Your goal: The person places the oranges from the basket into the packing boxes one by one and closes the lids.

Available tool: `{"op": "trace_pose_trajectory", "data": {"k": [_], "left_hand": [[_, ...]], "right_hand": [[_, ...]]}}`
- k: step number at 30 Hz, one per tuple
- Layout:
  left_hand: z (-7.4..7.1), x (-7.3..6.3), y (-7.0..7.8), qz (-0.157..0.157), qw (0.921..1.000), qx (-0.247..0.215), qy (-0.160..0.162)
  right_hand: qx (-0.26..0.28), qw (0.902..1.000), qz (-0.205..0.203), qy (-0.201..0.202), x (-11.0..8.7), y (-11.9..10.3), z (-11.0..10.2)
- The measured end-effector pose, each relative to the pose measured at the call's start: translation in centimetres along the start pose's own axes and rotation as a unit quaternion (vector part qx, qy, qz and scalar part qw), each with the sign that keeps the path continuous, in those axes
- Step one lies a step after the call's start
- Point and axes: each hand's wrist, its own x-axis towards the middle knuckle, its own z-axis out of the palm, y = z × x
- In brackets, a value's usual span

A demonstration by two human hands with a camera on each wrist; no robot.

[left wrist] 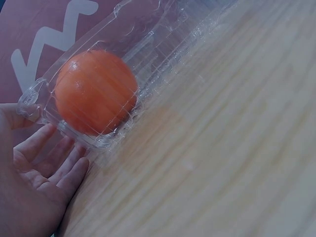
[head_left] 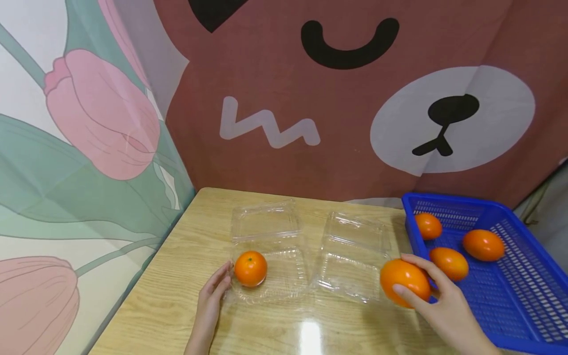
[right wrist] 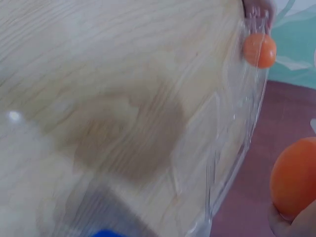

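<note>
An orange (head_left: 250,268) with a green stem mark sits in the left part of a clear plastic clamshell container (head_left: 284,281), whose lid lies open toward the wall. My left hand (head_left: 212,293) holds that container's left edge, thumb at the corner tab (left wrist: 33,101) and fingers along the side. A second open clamshell container (head_left: 350,271) lies to its right. Off the table, beside this container's right edge, my right hand (head_left: 443,301) grips a larger orange (head_left: 401,281) between thumb and fingers. In the right wrist view only part of this orange (right wrist: 296,177) shows.
A blue plastic basket (head_left: 523,296) stands at the right with several orange fruits, including one (head_left: 483,245) near its middle. The wooden table (head_left: 186,256) meets a bear-print cloth (head_left: 275,167) at the back and a tulip-print cloth (head_left: 102,207) at the left.
</note>
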Motion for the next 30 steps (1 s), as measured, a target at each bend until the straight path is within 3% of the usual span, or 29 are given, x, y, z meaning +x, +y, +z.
{"op": "trace_pose_trajectory", "data": {"k": [5, 14, 30], "left_hand": [[-0.1, 0.0, 0.0, 0.002, 1.0000, 0.000, 0.000], [0.0, -0.1, 0.1, 0.006, 1.0000, -0.002, 0.000], [-0.1, 0.0, -0.1, 0.009, 1.0000, -0.002, 0.002]], "right_hand": [[0.052, 0.9984, -0.021, -0.004, -0.2, -0.8, 2.1], [0.086, 0.9958, -0.032, -0.003, 0.5, -2.1, 5.2], [0.222, 0.9739, 0.027, -0.041, 2.0, -5.3, 9.5]]}}
